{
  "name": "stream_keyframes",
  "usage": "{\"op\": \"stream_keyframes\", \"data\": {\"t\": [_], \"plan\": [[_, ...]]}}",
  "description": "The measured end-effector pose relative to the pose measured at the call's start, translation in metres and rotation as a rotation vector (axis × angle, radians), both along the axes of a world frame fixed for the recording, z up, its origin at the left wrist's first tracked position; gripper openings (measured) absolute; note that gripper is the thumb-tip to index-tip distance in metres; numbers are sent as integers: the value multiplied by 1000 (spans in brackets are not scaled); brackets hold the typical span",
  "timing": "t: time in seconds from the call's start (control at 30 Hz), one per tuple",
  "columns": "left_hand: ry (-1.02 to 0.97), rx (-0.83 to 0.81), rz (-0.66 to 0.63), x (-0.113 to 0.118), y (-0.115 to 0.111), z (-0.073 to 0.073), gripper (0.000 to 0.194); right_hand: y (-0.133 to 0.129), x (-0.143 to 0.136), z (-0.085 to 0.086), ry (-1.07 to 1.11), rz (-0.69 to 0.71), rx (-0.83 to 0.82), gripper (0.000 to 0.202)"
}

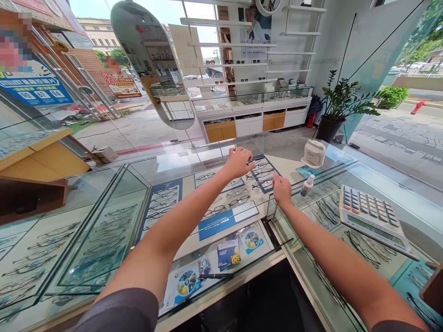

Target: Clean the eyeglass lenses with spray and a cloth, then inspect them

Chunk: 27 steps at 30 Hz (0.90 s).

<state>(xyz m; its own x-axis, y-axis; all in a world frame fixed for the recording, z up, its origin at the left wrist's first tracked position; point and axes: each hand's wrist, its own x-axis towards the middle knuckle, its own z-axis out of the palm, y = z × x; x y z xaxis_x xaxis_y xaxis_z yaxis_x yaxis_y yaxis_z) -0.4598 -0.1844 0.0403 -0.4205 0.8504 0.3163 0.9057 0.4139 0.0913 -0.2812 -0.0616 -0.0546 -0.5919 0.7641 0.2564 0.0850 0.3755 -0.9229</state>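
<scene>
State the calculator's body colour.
The calculator has a whitish body; it shows best in the head view, the only one.

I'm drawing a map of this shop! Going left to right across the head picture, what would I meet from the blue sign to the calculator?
Blue sign → mirror → left hand → glasses between the hands → right hand → bottle → calculator.
</scene>
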Motion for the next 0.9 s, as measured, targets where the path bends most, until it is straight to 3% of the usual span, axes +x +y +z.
{"op": "stream_keyframes", "data": {"t": [0.13,0.23,0.3,0.37,0.4,0.43,0.5,0.53,0.63,0.7,0.77,0.83,0.9], "plan": [[-34,82,-19,68,-54,18,17,-17,9,17,62,53,127,53],[-97,57,-75,122,-106,18,30,-26,23,48,149,45,233,48],[-241,-59,-125,154,-146,9,37,-22,37,75,222,-28,280,46],[-333,-153,-126,179,-191,-7,27,-7,54,100,305,-138,305,40],[-348,-169,-103,188,-214,-18,32,3,62,109,354,-207,313,35],[-351,-183,-67,194,-239,-30,58,13,70,116,429,-296,315,28],[-319,-217,16,200,-285,-56,101,30,84,121,458,-426,290,21],[-276,-219,76,199,-306,-70,110,33,90,119,428,-459,265,22],[-93,-131,254,193,-350,-104,107,16,113,106,281,-415,214,27],[-7,-47,297,188,-363,-118,99,-18,133,96,206,-302,235,26],[40,12,295,184,-365,-124,99,-63,161,91,80,-92,283,20],[63,48,293,180,-363,-126,106,-106,200,91,-87,158,322,13],[61,60,299,172,-362,-127,112,-134,252,97,-179,254,397,6]]}}
